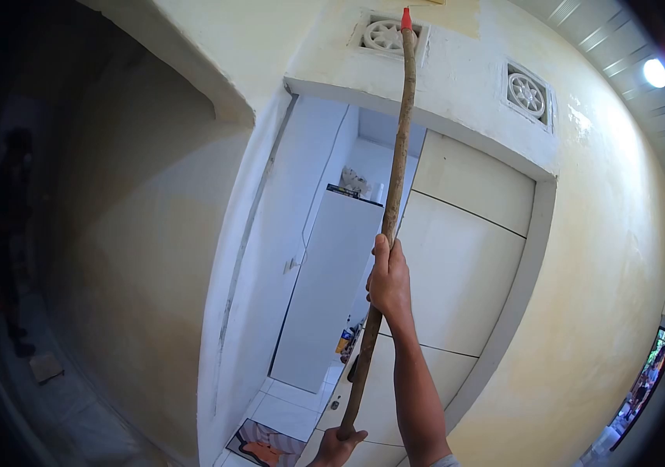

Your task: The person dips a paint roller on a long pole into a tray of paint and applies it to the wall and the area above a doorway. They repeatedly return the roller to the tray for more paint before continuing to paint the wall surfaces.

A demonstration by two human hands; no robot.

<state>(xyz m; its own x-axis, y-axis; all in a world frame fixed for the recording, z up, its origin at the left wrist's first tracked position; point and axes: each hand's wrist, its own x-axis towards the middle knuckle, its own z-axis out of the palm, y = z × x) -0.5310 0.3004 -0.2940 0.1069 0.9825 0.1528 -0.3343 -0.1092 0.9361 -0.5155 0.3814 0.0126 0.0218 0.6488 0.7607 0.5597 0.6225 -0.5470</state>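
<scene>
A long wooden pole (pixel 399 156) runs from the bottom of the view up to the wall above a doorway. At its top sits a red handle (pixel 406 19), and a thin wire leads from it to a yellow piece cut off by the upper edge, which looks like a paint roller. My right hand (pixel 389 280) is closed around the middle of the pole. Lower down, my left hand (pixel 338 449) grips the pole near its bottom end, partly cut off by the frame. A darker yellow patch (pixel 465 17) shows on the wall beside the tip.
Two round-patterned vents (pixel 526 95) pierce the wall above the doorway. A pale panelled door (pixel 465 257) stands in it. Beyond are a tall grey-white cabinet (pixel 321 288) and a patterned mat (pixel 262 444). A person (pixel 9 233) stands in shadow at far left.
</scene>
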